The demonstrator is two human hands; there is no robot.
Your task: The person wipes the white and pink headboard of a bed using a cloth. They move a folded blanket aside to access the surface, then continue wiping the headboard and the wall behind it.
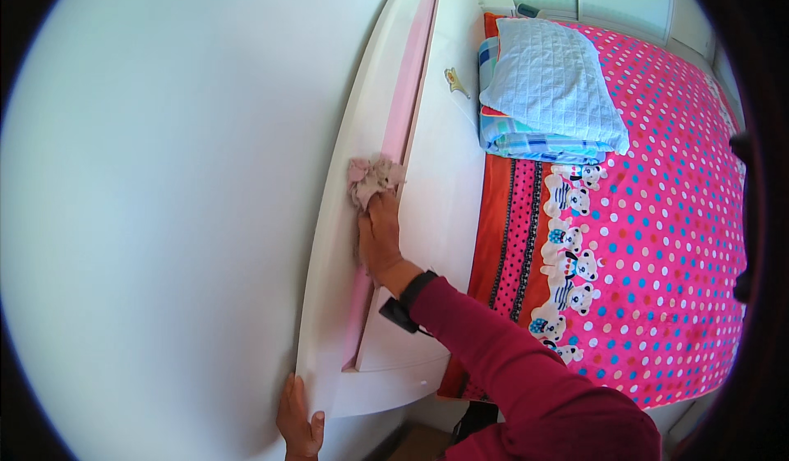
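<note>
A white headboard (444,182) with a long pink strip (409,83) set along it runs from the top of the view toward me. My right hand (380,235), reaching in from the lower right, is closed on a crumpled pinkish-beige cloth (376,180). The cloth lies against the pink strip and the white border beside it, about midway along. Down at the headboard's near left corner is my left hand (301,421), its fingers stretched along the outer edge and the thumb apart. A dark band with a small black device (399,315) circles my right wrist.
A pale wall (164,173) rises along the headboard's left side. To the right, a bed wears a pink dotted bedspread (657,255) with a bear border. A light blue pillow (555,75) tops a folded checked quilt (534,142). White cabinets (625,1) stand behind.
</note>
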